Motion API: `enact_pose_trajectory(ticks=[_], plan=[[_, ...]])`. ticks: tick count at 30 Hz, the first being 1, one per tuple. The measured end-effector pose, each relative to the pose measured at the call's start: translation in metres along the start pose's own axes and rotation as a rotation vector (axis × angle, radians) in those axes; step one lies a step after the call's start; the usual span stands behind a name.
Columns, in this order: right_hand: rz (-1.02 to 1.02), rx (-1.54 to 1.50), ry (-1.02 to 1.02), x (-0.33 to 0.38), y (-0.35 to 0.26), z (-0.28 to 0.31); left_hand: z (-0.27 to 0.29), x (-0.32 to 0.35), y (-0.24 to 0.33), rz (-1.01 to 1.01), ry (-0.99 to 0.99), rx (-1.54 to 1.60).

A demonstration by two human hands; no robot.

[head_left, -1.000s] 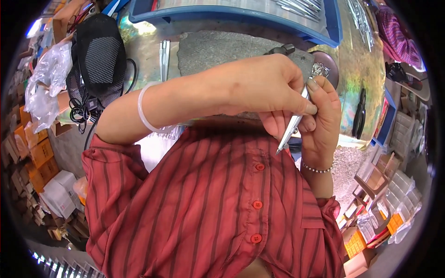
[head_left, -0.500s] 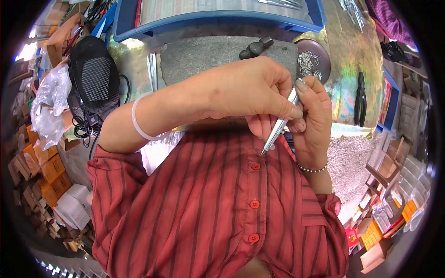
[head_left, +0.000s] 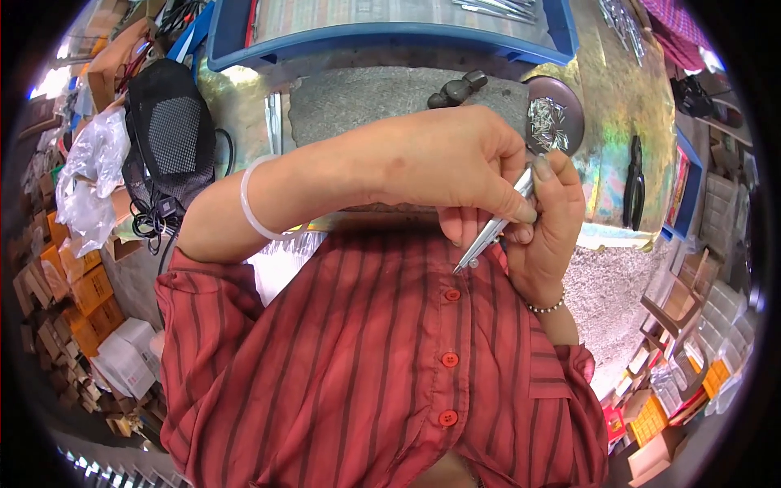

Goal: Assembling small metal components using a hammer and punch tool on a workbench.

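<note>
A slim silver compass [head_left: 488, 237] with a pointed end and a small round screw on its side slants in front of my shirt, its point down and to the left. My left hand [head_left: 468, 167], with a white bangle on the wrist, reaches across and pinches the compass between thumb and fingers. Around its upper end, my right hand [head_left: 553, 207] is closed, thumb and forefinger at the top. The fingers hide part of the shank. Just beyond the hands, a round brown dish [head_left: 573, 110] holds many small metal pins [head_left: 547, 122].
A dark hammer head [head_left: 458, 89] rests on a grey slab [head_left: 350, 102]. Black pliers [head_left: 634, 183] lie at the right. Slim silver tools [head_left: 274, 122] lie left of the slab. A blue tray [head_left: 390, 41] stands behind; a black mesh bag [head_left: 167, 122] sits at left.
Both hands and the compass have shifted slightly down in the picture, away from the pin dish. The grip stays much the same; the surroundings shift slightly with the view.
</note>
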State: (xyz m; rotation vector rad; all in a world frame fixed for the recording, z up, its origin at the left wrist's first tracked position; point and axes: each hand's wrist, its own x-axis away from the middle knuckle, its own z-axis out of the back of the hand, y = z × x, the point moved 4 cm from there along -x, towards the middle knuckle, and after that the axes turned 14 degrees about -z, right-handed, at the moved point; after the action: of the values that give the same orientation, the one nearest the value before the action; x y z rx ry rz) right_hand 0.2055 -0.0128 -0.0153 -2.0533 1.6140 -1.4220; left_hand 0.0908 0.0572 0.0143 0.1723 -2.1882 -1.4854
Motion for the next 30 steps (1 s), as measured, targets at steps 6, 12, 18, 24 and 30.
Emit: enact_pose_trajectory(ticks=[6, 12, 18, 24, 30], plan=[[0.061, 0.005, 0.048, 0.001, 0.0, 0.003, 0.002, -0.004, 0.005, -0.077, -0.089, -0.137], [0.103, 0.058, 0.007, -0.001, 0.005, 0.003, 0.005, -0.005, 0.002, -0.08, -0.114, -0.198], [0.046, 0.022, 0.063, 0.0, 0.006, 0.0, 0.006, -0.005, -0.002, -0.063, -0.123, -0.163], [-0.002, -0.034, 0.036, -0.003, 0.007, -0.002, 0.007, -0.003, -0.005, -0.059, -0.108, -0.098], [-0.033, -0.018, 0.009, -0.004, 0.011, 0.005, 0.007, -0.007, -0.011, -0.038, -0.091, -0.037]])
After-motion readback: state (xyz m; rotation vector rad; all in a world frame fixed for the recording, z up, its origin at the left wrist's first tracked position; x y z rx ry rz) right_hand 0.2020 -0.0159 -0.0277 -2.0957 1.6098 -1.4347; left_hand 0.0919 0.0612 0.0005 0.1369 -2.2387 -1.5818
